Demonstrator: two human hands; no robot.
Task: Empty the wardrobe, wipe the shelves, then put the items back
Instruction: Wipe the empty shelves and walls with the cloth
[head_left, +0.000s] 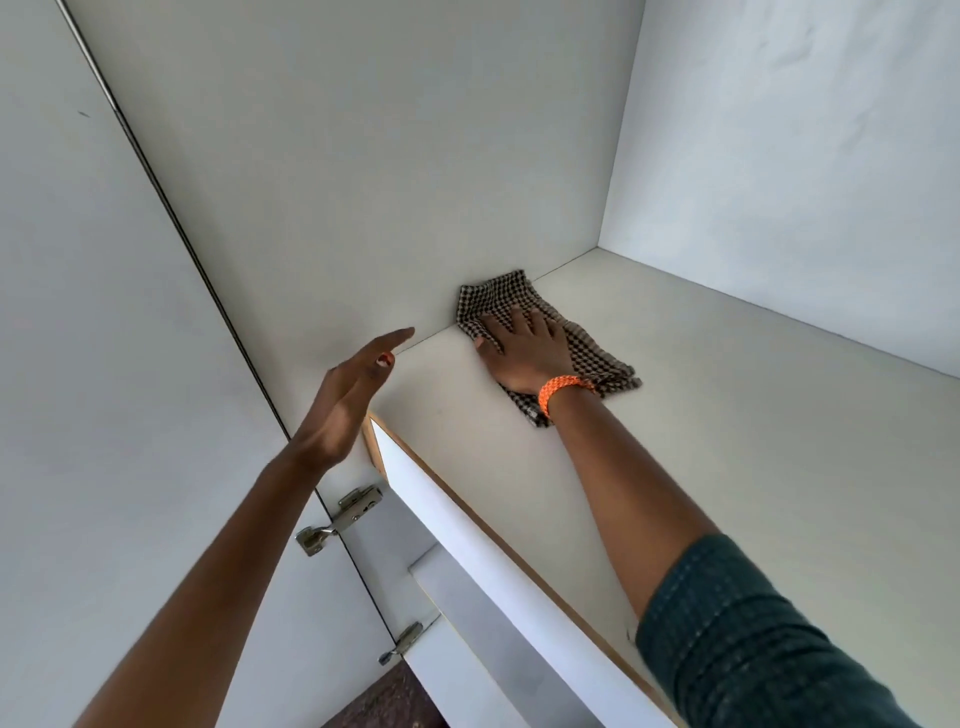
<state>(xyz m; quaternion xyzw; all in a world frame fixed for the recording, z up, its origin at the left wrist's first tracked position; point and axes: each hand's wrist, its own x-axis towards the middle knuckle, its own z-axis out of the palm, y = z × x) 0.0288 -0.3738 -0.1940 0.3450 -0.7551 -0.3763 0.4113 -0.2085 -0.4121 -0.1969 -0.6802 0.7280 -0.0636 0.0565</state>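
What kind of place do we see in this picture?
Most likely the inside of a white wardrobe or cupboard: a bare shelf between side panels, metal door hinges, and the right hand pressing a checked cloth on it.

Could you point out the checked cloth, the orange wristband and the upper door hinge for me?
checked cloth (491, 299): head view, upper left corner beyond the fingers.
orange wristband (556, 391): head view, middle of the band.
upper door hinge (343, 517): head view, its metal arm.

I'm at a wardrobe in a home: a white laminate shelf (727, 415) with a wood-edged front, plain white side and back walls (363, 156), an open door (78, 364) on the left hung on metal cabinet hinges (340, 519), and speckled stone floor (395, 696) below.
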